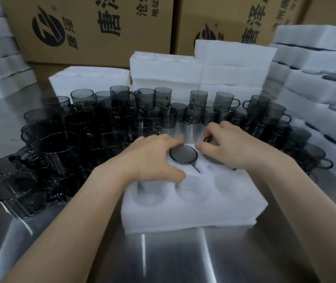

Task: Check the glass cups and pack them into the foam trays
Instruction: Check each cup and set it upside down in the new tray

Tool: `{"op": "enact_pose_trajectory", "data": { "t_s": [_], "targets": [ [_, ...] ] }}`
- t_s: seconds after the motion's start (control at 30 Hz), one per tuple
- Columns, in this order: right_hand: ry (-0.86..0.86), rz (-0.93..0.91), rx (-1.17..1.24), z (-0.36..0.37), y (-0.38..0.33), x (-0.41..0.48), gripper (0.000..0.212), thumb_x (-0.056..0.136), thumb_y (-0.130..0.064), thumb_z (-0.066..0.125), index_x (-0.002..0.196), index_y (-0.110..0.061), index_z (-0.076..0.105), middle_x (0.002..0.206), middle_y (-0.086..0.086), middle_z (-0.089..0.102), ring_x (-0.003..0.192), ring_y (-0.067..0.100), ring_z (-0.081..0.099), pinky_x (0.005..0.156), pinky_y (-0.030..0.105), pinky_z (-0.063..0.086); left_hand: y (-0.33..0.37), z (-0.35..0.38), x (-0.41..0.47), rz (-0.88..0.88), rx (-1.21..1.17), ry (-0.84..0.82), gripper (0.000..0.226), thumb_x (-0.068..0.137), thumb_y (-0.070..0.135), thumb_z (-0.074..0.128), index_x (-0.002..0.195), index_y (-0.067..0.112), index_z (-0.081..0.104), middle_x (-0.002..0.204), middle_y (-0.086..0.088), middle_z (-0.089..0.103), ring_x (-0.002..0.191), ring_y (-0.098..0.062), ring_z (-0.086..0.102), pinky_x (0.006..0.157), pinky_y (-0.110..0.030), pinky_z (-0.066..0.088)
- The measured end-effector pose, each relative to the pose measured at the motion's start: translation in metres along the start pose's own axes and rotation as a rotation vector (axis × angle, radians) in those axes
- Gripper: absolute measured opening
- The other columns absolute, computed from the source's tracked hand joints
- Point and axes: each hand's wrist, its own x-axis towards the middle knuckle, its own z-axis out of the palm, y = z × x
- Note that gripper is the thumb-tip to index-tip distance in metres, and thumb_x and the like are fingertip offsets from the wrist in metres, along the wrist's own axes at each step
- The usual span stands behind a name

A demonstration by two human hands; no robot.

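Observation:
A white foam tray [193, 211] with round pockets lies on the steel table in front of me. One smoked-glass cup [183, 154] sits sunk in the tray's back middle pocket, rim up. My left hand [152, 158] lies on the tray with its fingers at that cup's left rim and its thumb on the foam. My right hand [230, 146] covers a second cup [209, 139] in the back right pocket, fingers curled over its rim. The front pockets hold nothing.
Many loose smoked-glass cups [77, 127] crowd the table from the left round behind the tray. Stacked foam trays [234, 64] stand behind them, and filled trays [316, 94] are piled at the right. Cardboard boxes [93, 27] line the back.

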Motion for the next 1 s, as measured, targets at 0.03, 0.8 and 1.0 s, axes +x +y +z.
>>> {"op": "enact_pose_trajectory", "data": {
  "t_s": [0.03,0.8,1.0],
  "targets": [
    [0.009,0.006,-0.040,0.005,0.001,0.000,0.037,0.094,-0.056,0.038,0.108,-0.022,0.042,0.109,0.000,0.039,0.111,0.024,0.042,0.090,0.036,0.039,0.000,0.000,0.000,-0.001,-0.001,-0.001,0.073,0.054,0.059,0.056,0.122,0.032,0.055,0.116,0.012,0.055,0.111,-0.015,0.051,0.100,-0.042,0.039],
    [0.155,0.240,0.113,-0.013,0.003,0.143,0.069,0.089,-0.013,0.042,0.152,-0.020,0.014,0.125,0.019,0.055,0.095,0.032,0.055,0.079,0.041,0.051,-0.010,0.007,0.007,0.011,-0.008,0.030,0.073,0.052,0.063,0.056,0.122,0.043,0.046,0.115,0.018,0.050,0.111,-0.009,0.048,0.099,-0.035,0.035],
    [0.192,0.299,0.138,-0.011,0.016,0.166,0.028,0.088,-0.011,0.043,0.114,-0.007,0.053,0.116,0.020,0.061,0.092,0.032,0.061,0.082,0.043,0.054,-0.013,0.009,0.010,0.022,-0.012,0.045,0.069,0.052,0.064,0.056,0.118,0.046,0.045,0.110,0.021,0.049,0.106,-0.007,0.048,0.095,-0.034,0.036]
  ]
}}
